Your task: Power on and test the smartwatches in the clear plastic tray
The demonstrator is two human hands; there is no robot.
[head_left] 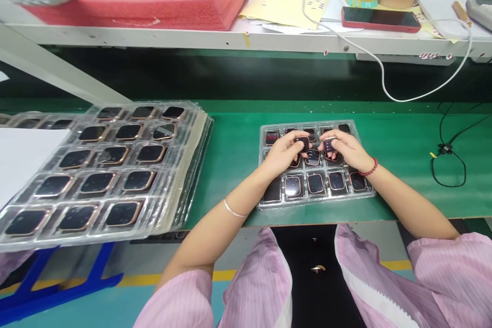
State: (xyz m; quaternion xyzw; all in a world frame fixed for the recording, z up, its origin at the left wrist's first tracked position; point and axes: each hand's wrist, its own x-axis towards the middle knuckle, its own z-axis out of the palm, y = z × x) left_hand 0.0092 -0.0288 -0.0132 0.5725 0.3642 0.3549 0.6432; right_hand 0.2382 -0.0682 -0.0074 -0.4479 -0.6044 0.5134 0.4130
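Observation:
My left hand (283,152) pinches a strapless smartwatch body (303,142) with a dark square screen, thumb on its front. In my right hand (349,149) is a second watch body (329,144), its screen showing some light marks. Both hands are above a clear plastic tray (319,201) on the green table. Rows of black-screened watch bodies sit in its pockets, such as one in the front row (315,183). My fingers hide part of the middle rows. The front left pocket (272,191) looks dark, with no watch visible.
At the left, a tall stack of clear trays (175,205) holds more watch bodies. A white sheet (26,159) covers its left part. Overhead, a shelf (284,41) carries pink foam (154,13), papers and a red-edged phone (380,19). A white cable (378,64) hangs down; a black cable (448,148) lies right.

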